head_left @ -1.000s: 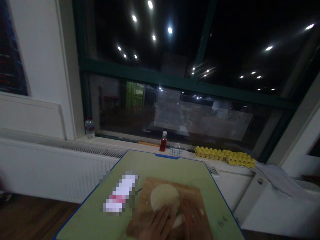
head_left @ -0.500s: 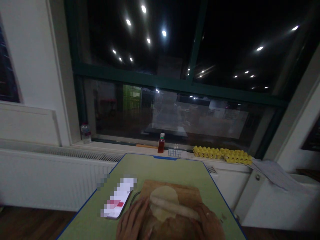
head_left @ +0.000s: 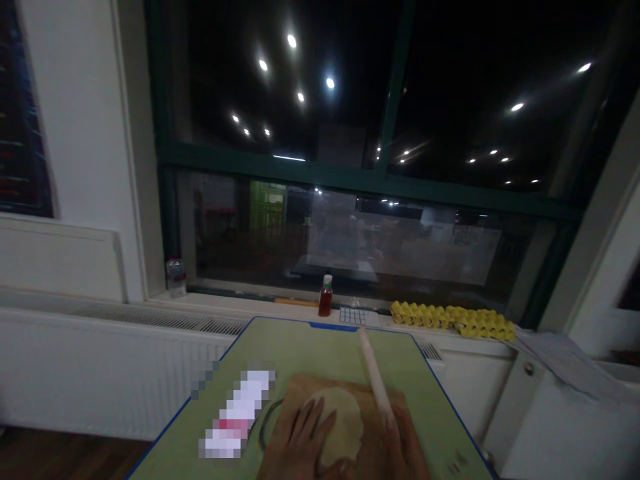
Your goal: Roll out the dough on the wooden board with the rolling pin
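Observation:
A flat, roughly round sheet of dough (head_left: pixel 345 420) lies on a wooden board (head_left: pixel 295 387). My left hand (head_left: pixel 297 443) rests over its left side with fingers spread and stretched out. In my right hand (head_left: pixel 405 447) is a slim wooden rolling pin (head_left: pixel 374 373), closed on at its near end. The pin points away from me and slants left across the board's right side, clear of the dough. My fingers hide the dough's left edge and the pin's lower end.
The board sits on a green table (head_left: pixel 280 343) with a blue edge. Left of it lie a blurred-out phone (head_left: pixel 240 413) and a dark loop (head_left: pixel 267 423). On the windowsill are a bottle of red liquid (head_left: pixel 325 299), a clear bottle (head_left: pixel 176 277) and yellow egg cartons (head_left: pixel 450 319).
The rolling pin has left the dough and swung from lying across it to pointing away from me in my right hand. My left hand has moved right, onto the dough.

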The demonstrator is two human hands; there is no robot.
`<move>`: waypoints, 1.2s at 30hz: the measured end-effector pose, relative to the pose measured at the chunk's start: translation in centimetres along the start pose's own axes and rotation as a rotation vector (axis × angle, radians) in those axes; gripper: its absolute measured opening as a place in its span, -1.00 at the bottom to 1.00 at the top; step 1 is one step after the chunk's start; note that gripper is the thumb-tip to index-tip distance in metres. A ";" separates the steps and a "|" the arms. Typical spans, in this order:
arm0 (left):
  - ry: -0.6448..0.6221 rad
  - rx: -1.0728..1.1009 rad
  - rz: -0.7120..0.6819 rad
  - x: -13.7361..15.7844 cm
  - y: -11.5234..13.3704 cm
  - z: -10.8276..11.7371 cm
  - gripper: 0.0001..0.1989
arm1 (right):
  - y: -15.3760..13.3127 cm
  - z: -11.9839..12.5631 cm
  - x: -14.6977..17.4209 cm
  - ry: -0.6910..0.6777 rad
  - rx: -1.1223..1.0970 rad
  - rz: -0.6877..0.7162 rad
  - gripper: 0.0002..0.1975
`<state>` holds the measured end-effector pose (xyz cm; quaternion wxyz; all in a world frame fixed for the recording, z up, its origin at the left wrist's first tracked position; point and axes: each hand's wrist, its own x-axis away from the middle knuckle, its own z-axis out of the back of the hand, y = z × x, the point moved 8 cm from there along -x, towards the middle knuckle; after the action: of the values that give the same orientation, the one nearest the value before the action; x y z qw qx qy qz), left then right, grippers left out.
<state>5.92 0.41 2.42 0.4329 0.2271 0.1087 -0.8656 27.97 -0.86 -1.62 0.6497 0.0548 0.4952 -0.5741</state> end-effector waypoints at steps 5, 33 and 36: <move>-0.097 0.066 0.049 -0.2 -0.6 -0.3 -0.40 | 0.0 0.1 -0.4 -0.115 -0.171 -0.122 -0.62; -0.323 0.324 0.085 -1.6 1.5 -1.8 -0.40 | -0.6 0.2 0.2 -0.298 -0.415 -0.509 -0.35; -0.312 0.334 0.081 -1.5 1.4 -2.2 -0.41 | -0.7 0.2 0.2 -0.305 -0.412 -0.521 -0.31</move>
<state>8.52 1.45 1.22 0.4352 0.1633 -0.1132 -0.8781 27.49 -1.34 -1.29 0.5455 -0.2915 0.4953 -0.6100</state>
